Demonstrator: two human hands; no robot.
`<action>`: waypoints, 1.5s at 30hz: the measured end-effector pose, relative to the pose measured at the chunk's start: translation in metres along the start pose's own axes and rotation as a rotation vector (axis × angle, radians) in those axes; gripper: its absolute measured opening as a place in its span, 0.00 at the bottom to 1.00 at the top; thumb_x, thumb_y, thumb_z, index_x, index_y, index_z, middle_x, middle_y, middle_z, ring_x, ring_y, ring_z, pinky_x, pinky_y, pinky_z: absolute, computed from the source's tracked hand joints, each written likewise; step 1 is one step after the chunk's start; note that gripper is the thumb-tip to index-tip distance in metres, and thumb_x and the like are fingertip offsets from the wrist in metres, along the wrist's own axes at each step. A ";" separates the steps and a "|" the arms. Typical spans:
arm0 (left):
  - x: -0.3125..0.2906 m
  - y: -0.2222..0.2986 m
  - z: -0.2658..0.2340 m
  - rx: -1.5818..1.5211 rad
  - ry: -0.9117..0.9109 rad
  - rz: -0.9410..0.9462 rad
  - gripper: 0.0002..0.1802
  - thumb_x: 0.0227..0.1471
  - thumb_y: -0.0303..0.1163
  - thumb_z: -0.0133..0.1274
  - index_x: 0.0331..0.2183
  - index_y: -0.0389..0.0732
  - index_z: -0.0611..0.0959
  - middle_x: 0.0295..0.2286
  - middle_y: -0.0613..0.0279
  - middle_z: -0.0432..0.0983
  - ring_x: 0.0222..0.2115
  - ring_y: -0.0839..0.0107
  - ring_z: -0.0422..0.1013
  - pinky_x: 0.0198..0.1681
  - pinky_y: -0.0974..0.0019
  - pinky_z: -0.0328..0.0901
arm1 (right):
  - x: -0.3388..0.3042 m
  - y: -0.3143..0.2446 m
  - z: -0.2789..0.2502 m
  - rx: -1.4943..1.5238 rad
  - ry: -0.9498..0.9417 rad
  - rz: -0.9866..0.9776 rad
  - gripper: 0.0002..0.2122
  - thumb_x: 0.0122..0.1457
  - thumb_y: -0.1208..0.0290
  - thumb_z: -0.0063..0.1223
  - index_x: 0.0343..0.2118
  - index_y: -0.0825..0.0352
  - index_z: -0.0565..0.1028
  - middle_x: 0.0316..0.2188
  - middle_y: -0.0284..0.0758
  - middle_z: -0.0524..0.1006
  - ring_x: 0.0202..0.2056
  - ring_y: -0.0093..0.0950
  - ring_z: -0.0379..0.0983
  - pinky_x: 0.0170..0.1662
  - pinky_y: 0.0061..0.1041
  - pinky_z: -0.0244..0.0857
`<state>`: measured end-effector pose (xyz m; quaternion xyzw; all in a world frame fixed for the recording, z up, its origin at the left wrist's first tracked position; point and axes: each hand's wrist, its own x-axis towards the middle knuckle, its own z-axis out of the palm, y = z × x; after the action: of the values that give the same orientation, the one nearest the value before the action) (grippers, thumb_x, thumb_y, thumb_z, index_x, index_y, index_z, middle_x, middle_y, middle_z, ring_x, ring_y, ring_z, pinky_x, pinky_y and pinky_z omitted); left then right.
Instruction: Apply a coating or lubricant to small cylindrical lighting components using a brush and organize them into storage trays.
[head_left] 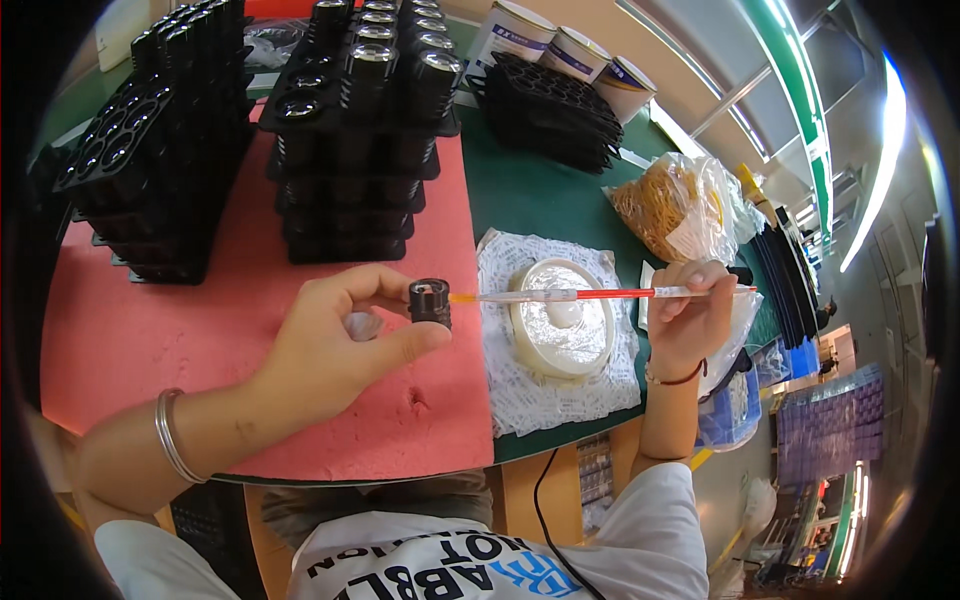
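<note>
So the surface (515, 210) here is green, and a big pink mat (350, 435) covers most of its left half. Two stacks of black trays sit toward the far side of that mat, the left stack (150, 205) and the middle stack (350, 165), both loaded with shiny-topped round parts. Far right of those you've got three white cans (577, 52), a messy pile of black trays (550, 110) just nearer, then a clear bag (665, 205) of yellowish stuff. Beyond the right side it's a big room with strip lights and a purple stack (830, 425), plus a blue bin (733, 412) down by the surface. The near edge bows along in front of the person, and the mat runs right up to it. Best room to move is the near part of the mat, around the left forearm; the right side's tighter, with a white dish (519, 325) on a printed sheet (525, 405). Left hand (325, 345) has its fingers in a narrow pinch on a small black cylinder (430, 312), above the mat by its right edge. Right hand (688, 315) has its fingers curled around a thin red stick (620, 294), which lies level over the dish, yellowish tip right at the cylinder's right side; can't tell if they're actually touching.
</note>
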<state>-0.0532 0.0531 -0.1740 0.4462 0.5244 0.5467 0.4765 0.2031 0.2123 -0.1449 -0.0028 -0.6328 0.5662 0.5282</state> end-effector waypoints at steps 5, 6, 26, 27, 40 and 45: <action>0.001 -0.001 -0.003 0.006 -0.010 -0.044 0.13 0.39 0.31 0.58 0.30 0.36 0.76 0.23 0.75 0.68 0.16 0.93 0.50 0.17 0.85 0.47 | 0.002 0.003 0.000 -0.048 -0.065 -0.004 0.16 0.58 0.61 0.35 0.24 0.70 0.69 0.14 0.38 0.69 0.15 0.24 0.64 0.19 0.19 0.57; 0.001 -0.003 -0.003 -0.014 -0.007 -0.023 0.13 0.39 0.31 0.58 0.29 0.36 0.76 0.23 0.75 0.69 0.16 0.93 0.50 0.17 0.85 0.47 | 0.002 0.003 0.001 -0.052 -0.069 -0.006 0.16 0.58 0.62 0.36 0.24 0.70 0.69 0.14 0.38 0.70 0.15 0.24 0.64 0.19 0.19 0.57; 0.000 -0.002 -0.001 -0.149 -0.019 0.010 0.10 0.43 0.27 0.54 0.31 0.37 0.75 0.18 0.79 0.63 0.15 0.93 0.51 0.16 0.84 0.46 | 0.004 0.005 -0.002 -0.307 -0.004 -0.038 0.14 0.57 0.64 0.37 0.23 0.71 0.69 0.16 0.38 0.70 0.17 0.25 0.66 0.22 0.20 0.59; 0.000 -0.003 -0.001 -0.149 -0.009 0.014 0.10 0.43 0.27 0.54 0.31 0.37 0.74 0.18 0.80 0.63 0.14 0.93 0.50 0.16 0.84 0.46 | 0.004 0.004 -0.001 -0.261 0.037 -0.040 0.14 0.57 0.64 0.37 0.23 0.70 0.68 0.16 0.38 0.70 0.17 0.25 0.66 0.22 0.20 0.58; 0.000 -0.001 -0.001 -0.100 0.018 0.022 0.10 0.40 0.28 0.57 0.28 0.38 0.73 0.17 0.79 0.63 0.13 0.94 0.49 0.14 0.84 0.43 | 0.001 0.002 0.002 -0.226 -0.089 -0.066 0.14 0.58 0.63 0.35 0.24 0.69 0.67 0.15 0.39 0.70 0.16 0.25 0.66 0.20 0.19 0.59; 0.001 -0.003 -0.003 -0.060 -0.004 0.037 0.10 0.41 0.28 0.57 0.27 0.39 0.73 0.19 0.78 0.63 0.14 0.94 0.49 0.14 0.84 0.44 | 0.002 0.001 0.004 -0.272 -0.079 -0.055 0.14 0.58 0.64 0.37 0.24 0.70 0.69 0.16 0.39 0.71 0.17 0.25 0.68 0.21 0.19 0.61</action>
<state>-0.0558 0.0539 -0.1769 0.4423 0.4985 0.5701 0.4804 0.1993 0.2108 -0.1434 -0.0345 -0.7240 0.4600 0.5130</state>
